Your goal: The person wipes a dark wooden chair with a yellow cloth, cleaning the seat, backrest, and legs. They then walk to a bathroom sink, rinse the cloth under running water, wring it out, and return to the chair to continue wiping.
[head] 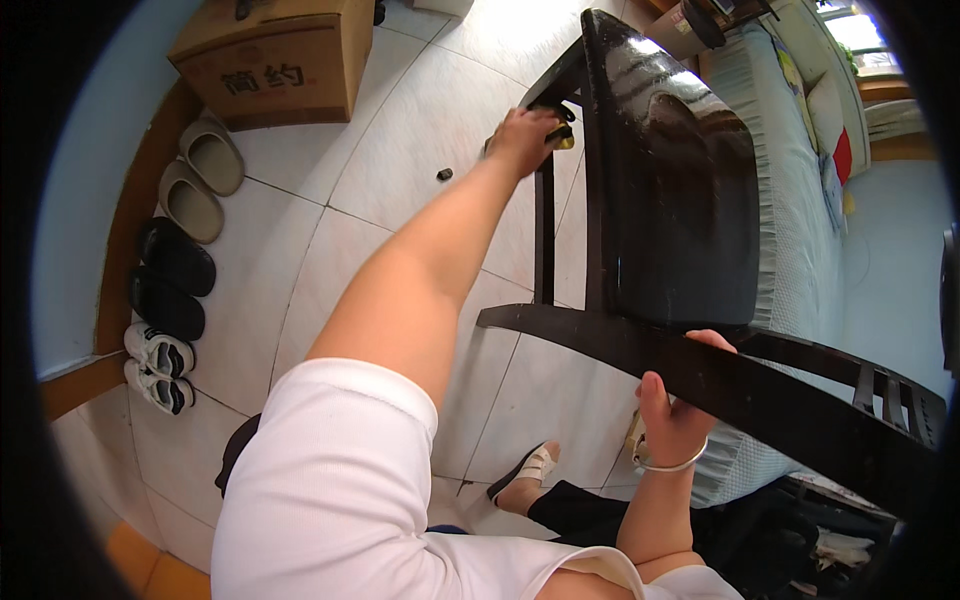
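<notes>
A dark, glossy wooden chair (675,202) is tipped over, its seat turned on edge and its slatted back reaching to the lower right. My right hand (679,420), with a bangle at the wrist, grips the long curved side post (585,330) of the chair, thumb on the near side. Stretched far forward, my left hand (529,139) is closed around a small yellow-and-black object (564,136) at a chair leg. Blur and my fingers hide most of that object, so its kind is unclear. A small dark piece (445,174) lies on the tiles left of that hand.
Slippers (191,199) and white sneakers (159,367) line the left wall below a cardboard box (277,75). A bed with a pale skirt (795,247) stands right of the chair. A sandalled foot (531,472) rests on the tiled floor. A bin (682,30) is at the top right.
</notes>
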`<state>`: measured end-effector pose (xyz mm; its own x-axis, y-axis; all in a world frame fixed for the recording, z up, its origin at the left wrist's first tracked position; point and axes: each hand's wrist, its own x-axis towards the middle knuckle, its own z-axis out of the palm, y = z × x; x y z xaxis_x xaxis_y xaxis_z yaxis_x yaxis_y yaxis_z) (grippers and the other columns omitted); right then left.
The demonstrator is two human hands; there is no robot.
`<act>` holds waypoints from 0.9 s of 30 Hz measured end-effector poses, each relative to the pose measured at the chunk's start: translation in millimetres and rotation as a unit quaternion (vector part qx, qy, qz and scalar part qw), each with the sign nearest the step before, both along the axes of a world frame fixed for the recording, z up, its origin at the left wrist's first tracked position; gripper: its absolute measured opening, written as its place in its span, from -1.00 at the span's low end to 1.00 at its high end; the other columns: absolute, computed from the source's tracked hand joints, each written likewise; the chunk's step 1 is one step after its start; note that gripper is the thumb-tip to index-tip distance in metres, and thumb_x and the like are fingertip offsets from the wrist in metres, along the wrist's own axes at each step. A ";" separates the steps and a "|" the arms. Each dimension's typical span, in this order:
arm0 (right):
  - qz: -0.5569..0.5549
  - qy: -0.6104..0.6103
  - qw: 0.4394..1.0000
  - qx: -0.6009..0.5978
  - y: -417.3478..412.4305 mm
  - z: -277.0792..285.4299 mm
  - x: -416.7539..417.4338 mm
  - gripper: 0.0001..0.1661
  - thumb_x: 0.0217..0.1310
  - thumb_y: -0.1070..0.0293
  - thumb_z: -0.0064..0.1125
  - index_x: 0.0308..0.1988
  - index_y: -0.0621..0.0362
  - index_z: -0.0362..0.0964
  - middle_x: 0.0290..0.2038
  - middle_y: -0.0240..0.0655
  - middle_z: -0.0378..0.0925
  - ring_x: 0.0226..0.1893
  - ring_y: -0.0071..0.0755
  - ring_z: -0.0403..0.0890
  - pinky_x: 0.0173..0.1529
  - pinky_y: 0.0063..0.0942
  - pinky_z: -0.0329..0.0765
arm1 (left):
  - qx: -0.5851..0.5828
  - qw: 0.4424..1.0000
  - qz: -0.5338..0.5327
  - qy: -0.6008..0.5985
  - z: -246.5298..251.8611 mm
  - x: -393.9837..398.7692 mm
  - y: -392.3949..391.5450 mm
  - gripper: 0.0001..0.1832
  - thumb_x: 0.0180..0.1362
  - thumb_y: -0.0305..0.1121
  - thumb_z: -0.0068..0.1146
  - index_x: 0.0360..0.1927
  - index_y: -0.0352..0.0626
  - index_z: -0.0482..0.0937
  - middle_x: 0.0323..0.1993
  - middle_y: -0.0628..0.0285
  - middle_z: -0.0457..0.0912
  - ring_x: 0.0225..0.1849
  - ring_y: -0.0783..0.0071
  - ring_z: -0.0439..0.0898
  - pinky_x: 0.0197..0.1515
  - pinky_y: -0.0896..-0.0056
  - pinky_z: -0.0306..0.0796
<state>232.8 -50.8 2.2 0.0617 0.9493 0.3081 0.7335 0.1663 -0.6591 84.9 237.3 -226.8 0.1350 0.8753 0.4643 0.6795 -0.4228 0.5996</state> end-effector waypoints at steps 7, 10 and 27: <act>-0.017 0.080 0.996 -0.046 5.0 -5.6 3.3 -0.49 -0.07 0.43 0.33 -0.10 0.26 0.29 -0.23 -0.34 0.39 -0.38 -0.54 0.44 -0.23 -0.61 0.43 | -0.054 0.989 -0.029 -0.137 7.7 26.1 -124.2 -0.67 -0.05 -0.36 0.26 -0.14 0.00 0.60 0.01 0.43 0.56 0.02 0.11 0.41 0.07 0.22 0.38; -0.010 0.073 0.996 -0.055 7.3 -6.2 5.6 -0.50 -0.07 0.49 0.30 -0.09 0.27 0.29 -0.26 -0.36 0.41 -0.45 -0.60 0.43 -0.31 -0.64 0.42 | -0.142 0.980 -0.061 -0.128 27.0 12.3 -136.6 -0.72 -0.05 -0.25 0.28 -0.24 -0.08 0.64 -0.10 0.22 0.60 -0.08 0.12 0.50 0.00 0.21 0.42; -0.050 0.000 0.999 -0.017 -0.7 -8.0 -0.3 -0.21 -0.09 -0.10 0.33 -0.10 0.28 0.19 -0.17 -0.33 0.20 -0.25 -0.46 0.34 -0.18 -0.55 0.33 | 0.071 0.985 -0.085 -0.132 85.2 -25.6 81.5 -0.20 -0.12 -0.39 0.32 0.26 -0.19 0.24 0.11 -0.01 0.44 0.17 0.10 0.38 0.23 0.24 0.27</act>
